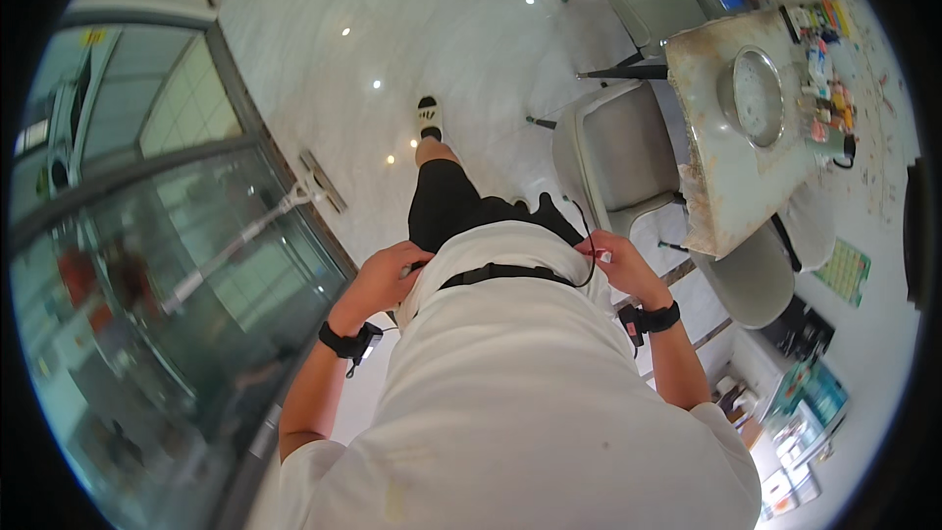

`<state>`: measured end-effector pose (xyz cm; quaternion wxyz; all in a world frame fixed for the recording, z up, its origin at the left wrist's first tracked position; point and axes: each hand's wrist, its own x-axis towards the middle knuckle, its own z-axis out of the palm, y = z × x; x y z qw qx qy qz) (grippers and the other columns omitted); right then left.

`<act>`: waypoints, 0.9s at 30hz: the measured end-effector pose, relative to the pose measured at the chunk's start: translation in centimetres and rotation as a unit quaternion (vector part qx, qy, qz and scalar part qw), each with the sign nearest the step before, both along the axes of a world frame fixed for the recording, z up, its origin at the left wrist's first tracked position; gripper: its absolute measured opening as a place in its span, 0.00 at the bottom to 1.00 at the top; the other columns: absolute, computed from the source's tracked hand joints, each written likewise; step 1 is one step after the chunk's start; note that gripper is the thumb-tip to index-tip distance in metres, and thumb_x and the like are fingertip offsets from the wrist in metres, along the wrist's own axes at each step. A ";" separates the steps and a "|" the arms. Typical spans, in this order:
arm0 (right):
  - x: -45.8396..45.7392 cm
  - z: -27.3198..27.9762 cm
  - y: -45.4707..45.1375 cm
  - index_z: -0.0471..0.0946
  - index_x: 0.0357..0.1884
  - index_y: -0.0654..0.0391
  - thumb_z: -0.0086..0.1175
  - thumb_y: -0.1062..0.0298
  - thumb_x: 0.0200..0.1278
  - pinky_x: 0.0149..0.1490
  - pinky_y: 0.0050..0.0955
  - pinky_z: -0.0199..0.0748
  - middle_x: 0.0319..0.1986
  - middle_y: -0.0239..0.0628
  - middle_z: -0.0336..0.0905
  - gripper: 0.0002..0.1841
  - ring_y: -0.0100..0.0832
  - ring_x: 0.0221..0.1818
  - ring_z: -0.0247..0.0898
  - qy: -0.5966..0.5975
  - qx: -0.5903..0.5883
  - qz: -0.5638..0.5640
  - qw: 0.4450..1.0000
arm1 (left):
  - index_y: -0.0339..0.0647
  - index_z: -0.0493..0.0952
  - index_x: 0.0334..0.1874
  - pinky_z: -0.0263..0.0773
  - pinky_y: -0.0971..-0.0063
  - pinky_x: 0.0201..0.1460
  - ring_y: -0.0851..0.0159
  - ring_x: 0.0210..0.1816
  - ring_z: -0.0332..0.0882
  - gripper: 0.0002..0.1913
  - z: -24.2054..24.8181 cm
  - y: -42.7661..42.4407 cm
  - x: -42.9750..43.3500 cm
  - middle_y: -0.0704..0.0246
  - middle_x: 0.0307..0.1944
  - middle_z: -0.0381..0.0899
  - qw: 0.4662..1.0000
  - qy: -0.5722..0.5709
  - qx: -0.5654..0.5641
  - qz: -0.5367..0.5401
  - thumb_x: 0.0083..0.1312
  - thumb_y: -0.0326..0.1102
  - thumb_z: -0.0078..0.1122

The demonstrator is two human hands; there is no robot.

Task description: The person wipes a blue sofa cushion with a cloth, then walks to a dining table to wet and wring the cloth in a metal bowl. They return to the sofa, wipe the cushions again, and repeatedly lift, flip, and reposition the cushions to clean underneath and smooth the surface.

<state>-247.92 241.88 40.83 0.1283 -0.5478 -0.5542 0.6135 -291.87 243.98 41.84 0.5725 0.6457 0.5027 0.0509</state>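
Note:
My left hand (385, 276) is at the left side of my waist, fingers curled on the hem of a white T-shirt (530, 375). A small dark bit shows at its fingertips, too small to name. On the other side, my right hand (625, 265) pinches at the shirt's edge, beside a thin black cable (589, 235) and a small white piece (605, 256). A black belt (508, 274) crosses my waist above black shorts (449, 202). Black straps with small devices circle both wrists, the left strap (346, 342) and the right strap (655, 318).
A glass sliding door (221, 235) stands at left, with a white-handled floor mop or squeegee (322, 180) by it. Grey chairs (625, 147) surround a worn-edged table (699, 88) bearing a metal basin (752, 99), bottles and a dark green cup (835, 143). One socked foot (429, 116) is on the glossy floor.

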 end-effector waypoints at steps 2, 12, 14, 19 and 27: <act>-2.9 0.2 3.7 0.84 0.48 0.60 0.58 0.81 0.63 0.47 0.32 0.76 0.37 0.40 0.83 0.12 0.35 0.38 0.77 0.024 -0.036 -0.056 0.998 | 0.41 0.85 0.52 0.78 0.65 0.50 0.54 0.47 0.84 0.11 0.5 7.0 -3.0 0.62 0.44 0.85 0.998 -0.033 -0.032 -0.031 0.69 0.32 0.64; -10.4 3.5 9.1 0.85 0.43 0.60 0.60 0.73 0.60 0.43 0.37 0.79 0.36 0.45 0.87 0.09 0.46 0.38 0.83 -0.049 -0.061 -0.166 0.983 | 0.41 0.85 0.48 0.79 0.60 0.47 0.48 0.42 0.86 0.13 -0.6 31.1 -4.5 0.58 0.37 0.87 0.925 0.077 -0.054 -0.369 0.65 0.38 0.66; -11.4 3.0 9.9 0.86 0.42 0.59 0.61 0.71 0.60 0.42 0.38 0.79 0.34 0.44 0.87 0.09 0.46 0.36 0.83 -0.111 -0.059 -0.173 0.977 | 0.39 0.85 0.48 0.79 0.63 0.47 0.50 0.41 0.86 0.13 -1.2 34.7 -3.6 0.57 0.37 0.87 0.918 0.038 -0.122 -0.375 0.65 0.38 0.67; -11.1 0.7 13.4 0.85 0.38 0.61 0.61 0.66 0.63 0.39 0.37 0.78 0.30 0.46 0.86 0.09 0.45 0.31 0.82 -0.137 -0.040 -0.332 0.932 | 0.35 0.84 0.46 0.77 0.67 0.47 0.58 0.39 0.83 0.12 -1.4 43.3 1.2 0.59 0.37 0.87 0.902 0.057 -0.152 -0.399 0.66 0.36 0.66; -3.8 0.4 19.8 0.79 0.47 0.59 0.52 0.64 0.76 0.40 0.24 0.69 0.30 0.22 0.74 0.10 0.17 0.34 0.68 0.166 -0.031 -0.530 0.831 | 0.32 0.83 0.48 0.73 0.73 0.51 0.74 0.43 0.76 0.12 3.8 56.6 12.0 0.74 0.39 0.84 0.863 0.045 -0.317 -0.390 0.69 0.33 0.62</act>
